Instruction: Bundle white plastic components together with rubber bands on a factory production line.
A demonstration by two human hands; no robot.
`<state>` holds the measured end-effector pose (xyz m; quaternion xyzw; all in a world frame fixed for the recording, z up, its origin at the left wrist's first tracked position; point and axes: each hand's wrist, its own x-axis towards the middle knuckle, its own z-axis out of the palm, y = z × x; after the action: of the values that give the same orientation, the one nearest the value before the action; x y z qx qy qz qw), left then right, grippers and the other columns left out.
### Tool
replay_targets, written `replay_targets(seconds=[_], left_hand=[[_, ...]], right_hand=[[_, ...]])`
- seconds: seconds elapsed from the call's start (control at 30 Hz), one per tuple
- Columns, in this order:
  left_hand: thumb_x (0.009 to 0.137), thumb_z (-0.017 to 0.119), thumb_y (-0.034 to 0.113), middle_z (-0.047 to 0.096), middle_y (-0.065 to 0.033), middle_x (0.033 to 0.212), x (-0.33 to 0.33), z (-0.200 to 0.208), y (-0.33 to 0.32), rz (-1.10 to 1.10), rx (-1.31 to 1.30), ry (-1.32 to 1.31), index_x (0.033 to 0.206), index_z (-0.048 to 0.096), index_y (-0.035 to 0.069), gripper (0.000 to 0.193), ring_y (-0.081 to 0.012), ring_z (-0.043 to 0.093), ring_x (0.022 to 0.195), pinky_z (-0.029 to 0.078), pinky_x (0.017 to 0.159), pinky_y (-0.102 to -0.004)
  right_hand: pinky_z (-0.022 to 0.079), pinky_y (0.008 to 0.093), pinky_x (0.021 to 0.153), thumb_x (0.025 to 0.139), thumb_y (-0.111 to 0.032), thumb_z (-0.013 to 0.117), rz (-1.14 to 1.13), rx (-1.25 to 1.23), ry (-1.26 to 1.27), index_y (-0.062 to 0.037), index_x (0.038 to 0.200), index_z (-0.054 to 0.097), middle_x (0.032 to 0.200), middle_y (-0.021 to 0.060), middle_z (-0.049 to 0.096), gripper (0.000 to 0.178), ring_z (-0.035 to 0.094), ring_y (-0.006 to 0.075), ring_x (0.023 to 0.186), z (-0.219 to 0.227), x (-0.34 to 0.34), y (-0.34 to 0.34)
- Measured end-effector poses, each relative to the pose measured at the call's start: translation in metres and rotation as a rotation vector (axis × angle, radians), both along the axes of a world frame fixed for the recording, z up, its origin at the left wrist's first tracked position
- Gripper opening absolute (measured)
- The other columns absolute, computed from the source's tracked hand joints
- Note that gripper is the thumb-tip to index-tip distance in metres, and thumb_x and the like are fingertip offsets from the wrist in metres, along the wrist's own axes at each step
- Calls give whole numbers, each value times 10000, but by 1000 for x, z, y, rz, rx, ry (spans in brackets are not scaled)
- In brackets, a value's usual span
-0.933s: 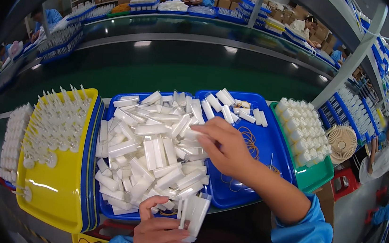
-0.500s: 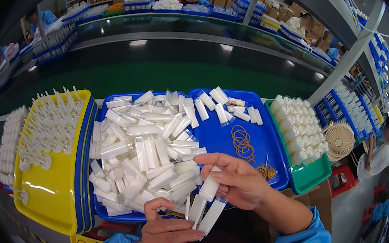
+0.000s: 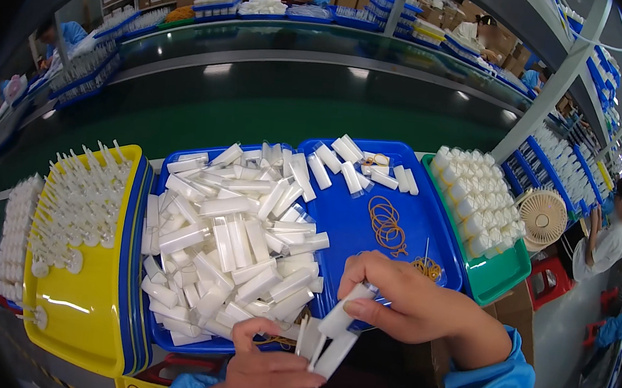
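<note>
My left hand (image 3: 266,367) is closed around the lower ends of a few flat white blocks (image 3: 336,353) in clear plastic sleeves, which fan out upward. My right hand (image 3: 417,300) pinches another white block (image 3: 344,313) between thumb and fingers, just above that bunch; whether the two touch is hard to tell. Behind my hands, a heap of similar sleeved white blocks (image 3: 234,243) fills a blue tray (image 3: 193,342). To its right, a second blue tray (image 3: 341,227) holds several loose blocks and tan rubber bands (image 3: 385,223).
At left stands a stack of trays topped by a yellow tray (image 3: 79,310) with white stemmed parts (image 3: 83,200). A green tray (image 3: 503,278) of banded white bundles (image 3: 473,200) is at right, near a beige fan (image 3: 542,220). Beyond runs a green conveyor belt (image 3: 260,101); other people sit across it.
My right hand has moved slightly right, its block now tilted more away from the bunch. The left hand stays nearly in place, its blocks turned a little.
</note>
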<state>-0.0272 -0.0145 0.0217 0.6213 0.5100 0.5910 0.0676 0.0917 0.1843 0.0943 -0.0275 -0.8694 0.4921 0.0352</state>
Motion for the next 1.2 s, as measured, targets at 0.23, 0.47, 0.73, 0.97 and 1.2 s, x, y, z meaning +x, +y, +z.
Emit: replay_targets(seconds=[0.23,0.47,0.73,0.97,1.2], left_hand=[[682,654,71,625,-21,826,0,-8,-9,22,80,7,749,667,153,107,-290,461,921,341,835,-427],[632,695,119,646,64,808,-7,-23,-17,5,43,-95,737,687,176,120,-258,454,997,286,835,-386],[807,621,260,551,-138,959,-11,-8,-25,184,104,-128,816,582,119,147,-310,467,938,318,879,-482],[812,636,245,548,-169,1043,-26,0,-27,304,-32,-78,780,535,95,184,-347,420,1103,242,965,-548],[742,696,226,634,-109,804,-18,7,-25,263,122,-136,735,563,57,216,-291,587,855,264,973,-591]], right_hand=[[321,330,757,875,-180,527,109,116,45,-57,965,485,885,73,547,157,490,220,738,11,-1,-11],[293,322,736,860,-154,539,180,213,34,-73,944,500,734,55,516,123,477,216,705,21,-18,-19],[289,337,830,877,-181,530,322,-63,-16,-71,987,509,925,65,525,158,478,224,826,-2,-31,-49],[369,390,867,859,-140,476,146,115,154,-39,1033,482,946,121,547,202,526,288,931,0,-96,-17],[472,392,778,733,-51,549,-80,903,78,-45,1076,541,1001,163,578,343,568,317,914,-34,-155,25]])
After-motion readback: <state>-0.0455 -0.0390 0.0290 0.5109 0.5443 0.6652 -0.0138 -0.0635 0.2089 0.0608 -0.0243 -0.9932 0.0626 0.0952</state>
